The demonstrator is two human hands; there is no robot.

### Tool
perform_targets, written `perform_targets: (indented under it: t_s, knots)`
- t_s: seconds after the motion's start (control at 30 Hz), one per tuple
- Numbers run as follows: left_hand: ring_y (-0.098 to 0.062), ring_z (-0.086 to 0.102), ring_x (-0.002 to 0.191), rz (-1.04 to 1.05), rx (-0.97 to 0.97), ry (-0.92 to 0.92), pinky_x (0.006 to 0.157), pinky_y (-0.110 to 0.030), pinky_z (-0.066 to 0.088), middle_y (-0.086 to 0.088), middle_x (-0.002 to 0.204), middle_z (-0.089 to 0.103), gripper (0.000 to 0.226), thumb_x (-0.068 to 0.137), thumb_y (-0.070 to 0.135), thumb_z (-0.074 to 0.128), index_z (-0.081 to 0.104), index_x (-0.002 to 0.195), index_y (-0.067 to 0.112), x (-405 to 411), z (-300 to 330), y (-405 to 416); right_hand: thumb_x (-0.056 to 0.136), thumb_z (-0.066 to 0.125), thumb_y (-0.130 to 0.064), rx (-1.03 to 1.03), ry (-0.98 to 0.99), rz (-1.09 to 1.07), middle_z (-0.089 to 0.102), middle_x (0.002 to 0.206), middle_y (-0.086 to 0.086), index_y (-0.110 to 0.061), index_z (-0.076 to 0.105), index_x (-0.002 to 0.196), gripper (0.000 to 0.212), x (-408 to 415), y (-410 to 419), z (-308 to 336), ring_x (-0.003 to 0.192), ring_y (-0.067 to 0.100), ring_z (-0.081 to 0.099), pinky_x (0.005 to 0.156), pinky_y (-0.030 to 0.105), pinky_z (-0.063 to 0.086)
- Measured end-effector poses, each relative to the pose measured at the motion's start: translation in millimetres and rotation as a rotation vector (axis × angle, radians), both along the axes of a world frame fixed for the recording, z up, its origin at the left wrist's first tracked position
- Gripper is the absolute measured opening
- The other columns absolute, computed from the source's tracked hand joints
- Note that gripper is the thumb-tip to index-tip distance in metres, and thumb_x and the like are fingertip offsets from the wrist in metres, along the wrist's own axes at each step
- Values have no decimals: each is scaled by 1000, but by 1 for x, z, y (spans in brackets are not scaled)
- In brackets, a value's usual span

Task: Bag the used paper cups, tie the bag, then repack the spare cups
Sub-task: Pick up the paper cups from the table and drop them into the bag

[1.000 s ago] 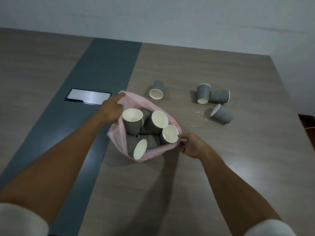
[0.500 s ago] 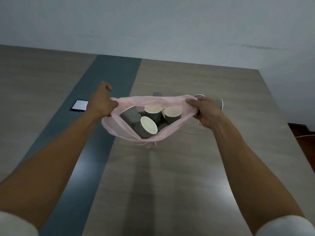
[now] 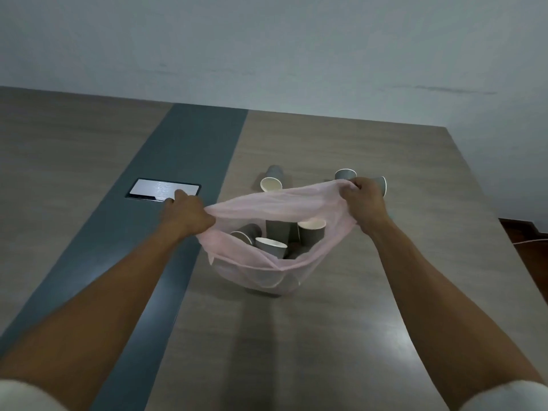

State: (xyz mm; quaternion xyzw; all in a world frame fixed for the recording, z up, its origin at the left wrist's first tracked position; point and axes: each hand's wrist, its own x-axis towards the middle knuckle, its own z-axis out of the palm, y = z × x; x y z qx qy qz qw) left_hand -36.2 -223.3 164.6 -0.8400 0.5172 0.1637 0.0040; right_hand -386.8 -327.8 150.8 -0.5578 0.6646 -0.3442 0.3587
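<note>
The left hand (image 3: pixel 185 213) and right hand (image 3: pixel 364 203) each grip a side of the pink bag's (image 3: pixel 275 203) rim, stretching it open above the counter (image 3: pixel 355 307), grey cups (image 3: pixel 311 235) inside, with three more cups (image 3: pixel 271 179) lying just beyond.

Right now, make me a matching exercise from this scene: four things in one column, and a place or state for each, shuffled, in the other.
Things
1. pink bag
2. left hand
3. cup lying on its side
4. metal plate

Places or states
A. set in the table's dark strip
B. beyond the bag, on the wood
C. gripping the bag's left edge
D. mouth open, cups inside

Pairs: 1-D, 2-C, 3-B, 4-A
</note>
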Motion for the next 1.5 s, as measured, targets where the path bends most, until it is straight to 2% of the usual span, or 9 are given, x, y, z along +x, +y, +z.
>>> perform_targets:
  t_s: [0.17, 0.33, 0.53, 0.63, 0.87, 1.0, 1.13, 1.37, 1.5]
  knots:
    - [-25, 58, 61, 249, -233, 678, 49, -29, 51, -15, 83, 62, 19, 85, 12, 72, 61, 96, 1, -6, 18, -7, 94, 59, -22, -214, -21, -16, 56, 74, 0, -5, 65, 89, 19, 2, -10, 19, 69, 18, 49, 64, 30, 40]
    - [-16, 38, 65, 32, -652, 639, 55, -32, 32, 2, 79, 43, 24, 83, 7, 57, 41, 85, 24, -16, 51, -23, 97, 51, -31, -379, -147, -147, 58, 81, -8, -21, 58, 92, 13, 3, -33, 53, 78, 15, 54, 72, 30, 45]
    - [-35, 58, 94, -315, -247, 75, 84, -42, 49, -4, 106, 47, 41, 86, -4, 46, 67, 98, 30, -12, -13, -4, 95, 42, -31, -56, 171, -11, 60, 84, 16, -5, 58, 86, 31, -15, -30, -21, 82, 32, 58, 70, 37, 40]
    - [-38, 56, 116, -249, -214, 122, 99, -42, 46, -15, 128, 52, 52, 92, 9, 57, 53, 143, 17, -13, -20, -6, 98, 53, -28, 0, 161, 19, 62, 79, 9, -13, 59, 79, 25, -22, -29, -30, 80, 30, 59, 70, 34, 43]
    - [-28, 58, 109, -242, -188, 355, 88, -33, 44, -7, 133, 60, 81, 77, 20, 83, 46, 148, 29, -37, -5, -19, 91, 48, -46, 235, -305, -139, 71, 90, 5, -16, 68, 94, 36, -48, -36, -52, 86, 30, 67, 73, 42, 59]
    - [-26, 56, 101, -171, -172, 344, 84, -32, 45, -8, 131, 60, 84, 82, 25, 77, 34, 151, 44, -45, 0, -26, 86, 57, -37, 128, 210, -64, 59, 130, 12, -21, 59, 128, 45, -89, -52, -97, 122, 39, 55, 101, 53, 47]
    - [-27, 62, 91, -172, -184, 326, 75, -31, 47, -9, 117, 64, 89, 81, 26, 71, 26, 149, 59, -56, 9, -34, 87, 73, -40, 218, 635, 136, 17, 164, 2, -33, 12, 159, 95, -120, -74, -131, 150, 34, 18, 111, 57, 29]
    - [-15, 58, 72, -209, -179, 263, 59, -24, 45, -7, 106, 60, 90, 86, 14, 66, 21, 151, 59, -67, 12, -43, 87, 63, -25, -43, 970, 217, 54, 121, 15, -32, 40, 138, 56, -132, -86, -165, 104, 40, 54, 88, 44, 36]
    - [-10, 56, 72, -210, -230, 253, 59, -19, 42, -6, 103, 59, 88, 86, 11, 64, 25, 154, 50, -79, 14, -42, 79, 69, -43, -1, 736, 125, 56, 112, 14, -17, 47, 119, 52, -126, -77, -136, 98, 42, 61, 86, 46, 45]
